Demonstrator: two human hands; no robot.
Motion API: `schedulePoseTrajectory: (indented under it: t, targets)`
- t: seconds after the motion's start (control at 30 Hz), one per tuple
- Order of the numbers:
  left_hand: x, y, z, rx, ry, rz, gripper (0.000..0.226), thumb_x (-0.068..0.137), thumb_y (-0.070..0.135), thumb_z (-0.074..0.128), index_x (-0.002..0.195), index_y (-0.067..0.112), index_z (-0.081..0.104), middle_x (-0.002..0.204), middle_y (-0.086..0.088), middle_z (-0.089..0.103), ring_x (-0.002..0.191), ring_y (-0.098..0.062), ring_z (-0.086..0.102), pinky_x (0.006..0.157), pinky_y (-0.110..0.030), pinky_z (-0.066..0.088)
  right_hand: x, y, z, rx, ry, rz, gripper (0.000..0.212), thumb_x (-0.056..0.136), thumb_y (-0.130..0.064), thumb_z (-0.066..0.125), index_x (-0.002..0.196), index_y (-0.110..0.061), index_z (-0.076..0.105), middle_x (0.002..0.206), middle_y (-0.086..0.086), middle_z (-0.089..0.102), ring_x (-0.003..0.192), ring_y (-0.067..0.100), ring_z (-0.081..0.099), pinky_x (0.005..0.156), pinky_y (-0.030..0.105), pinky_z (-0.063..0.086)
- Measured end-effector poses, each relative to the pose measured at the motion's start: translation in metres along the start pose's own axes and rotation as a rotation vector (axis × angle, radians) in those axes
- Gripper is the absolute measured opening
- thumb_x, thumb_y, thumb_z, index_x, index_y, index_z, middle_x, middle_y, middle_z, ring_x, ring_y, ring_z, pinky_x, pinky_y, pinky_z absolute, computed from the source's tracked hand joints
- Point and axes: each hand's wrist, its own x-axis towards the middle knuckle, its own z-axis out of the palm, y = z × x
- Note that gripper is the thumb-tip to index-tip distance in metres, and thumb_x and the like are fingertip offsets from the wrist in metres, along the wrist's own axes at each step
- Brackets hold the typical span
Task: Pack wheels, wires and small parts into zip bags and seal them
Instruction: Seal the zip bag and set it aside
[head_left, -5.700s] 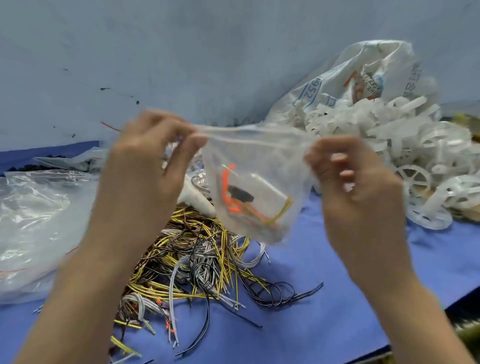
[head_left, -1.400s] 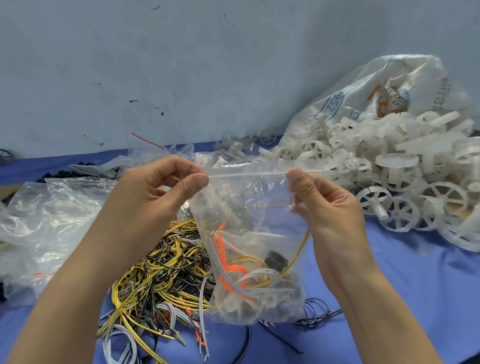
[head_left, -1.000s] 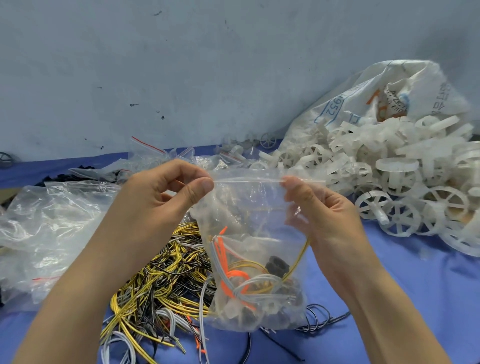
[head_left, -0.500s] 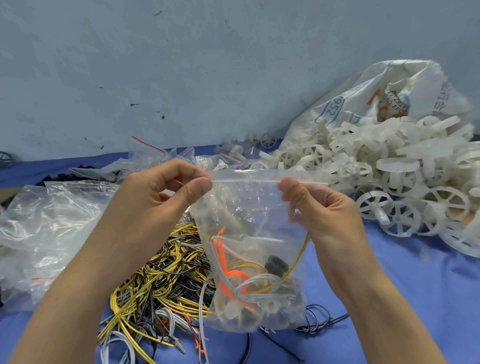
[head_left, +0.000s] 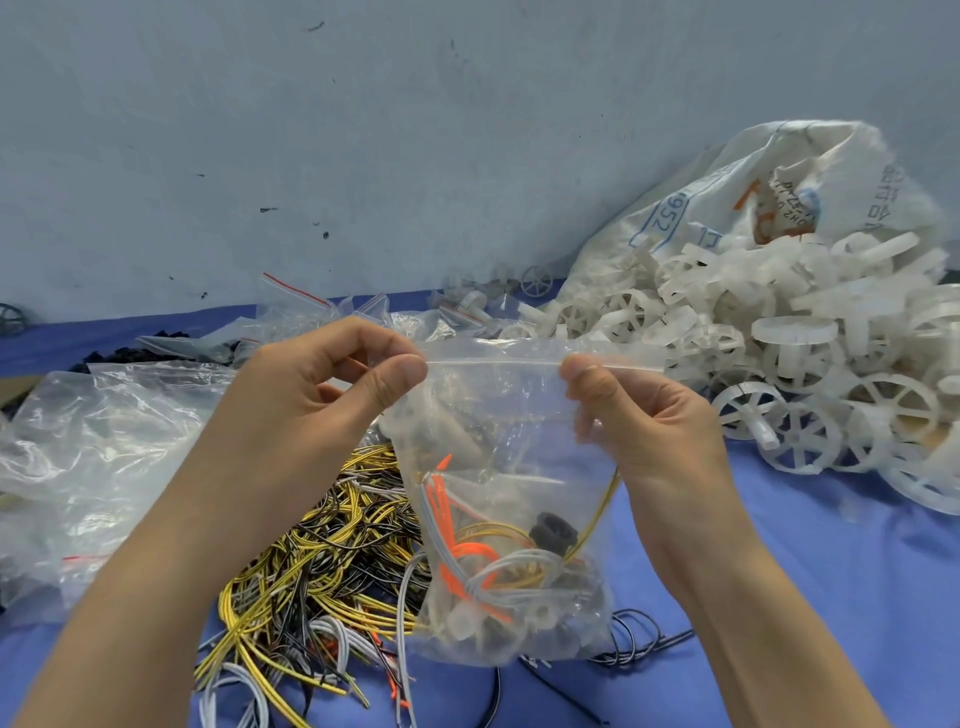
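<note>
Both sets of fingers (head_left: 400, 371) pinch the zip strip of a clear plastic zip bag (head_left: 511, 499), left hand (head_left: 311, 410) and right hand (head_left: 644, 415) holding it up above the blue surface (head_left: 810, 571). Inside lie orange, grey and yellow wires (head_left: 467, 556) and a black round part (head_left: 553, 530).

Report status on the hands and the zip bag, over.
Left hand and right hand both pinching top strip of zip bag. Bag loaded: wires, small parts. Wire pile beneath, wheel heap right; nothing blocking.
</note>
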Motion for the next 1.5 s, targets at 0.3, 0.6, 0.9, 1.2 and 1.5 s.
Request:
schedulePoseTrajectory:
  t: [0.3,0.6,0.9,1.2,1.5]
  targets:
    - [-0.001,0.004,0.0,0.011,-0.022,0.021,0.016,0.082,0.048,0.062,0.093,0.039,0.068,0.084,0.011,0.069,0.076,-0.009,0.066,0.068,-0.032,0.054,-0.001,-0.006,0.001,-0.038,-0.102,-0.007,0.014,0.069,-0.04,0.074,0.069,-0.027,0.08,0.062,-0.015,0.066,0.059,-0.001,0.058,0.06,0.01,0.047]
    - [-0.001,0.011,-0.002,0.057,-0.039,0.027,0.014,0.082,0.046,0.062,0.088,0.036,0.069,0.085,0.01,0.069,0.078,-0.009,0.066,0.067,-0.026,0.054,-0.001,-0.006,0.002,-0.049,-0.083,-0.077,0.01,0.076,-0.031,0.073,0.073,-0.022,0.075,0.059,-0.018,0.064,0.061,-0.004,0.061,0.061,0.006,0.045]
    - [-0.001,0.029,0.002,0.201,-0.062,0.106,0.031,0.081,0.061,0.063,0.106,0.043,0.065,0.105,0.035,0.063,0.102,0.014,0.057,0.08,0.002,0.035,-0.003,-0.004,0.001,-0.141,-0.154,-0.15,0.017,0.076,-0.042,0.071,0.081,-0.027,0.078,0.071,-0.009,0.07,0.066,0.004,0.061,0.063,0.016,0.049]
    - [0.001,0.037,0.011,0.198,-0.165,0.099,0.016,0.081,0.049,0.062,0.089,0.039,0.071,0.091,0.03,0.069,0.093,0.012,0.062,0.078,-0.001,0.039,-0.004,-0.003,0.003,-0.169,-0.201,-0.218,0.012,0.075,-0.038,0.076,0.083,-0.031,0.079,0.078,-0.006,0.075,0.069,0.009,0.064,0.065,0.02,0.051]
    - [0.001,0.041,0.012,0.202,-0.194,0.071,0.021,0.08,0.053,0.059,0.087,0.038,0.072,0.088,0.03,0.069,0.09,0.012,0.063,0.077,-0.002,0.04,-0.005,-0.002,0.004,-0.171,-0.206,-0.236,0.01,0.076,-0.035,0.076,0.084,-0.029,0.079,0.079,-0.006,0.075,0.07,0.012,0.065,0.069,0.028,0.053]
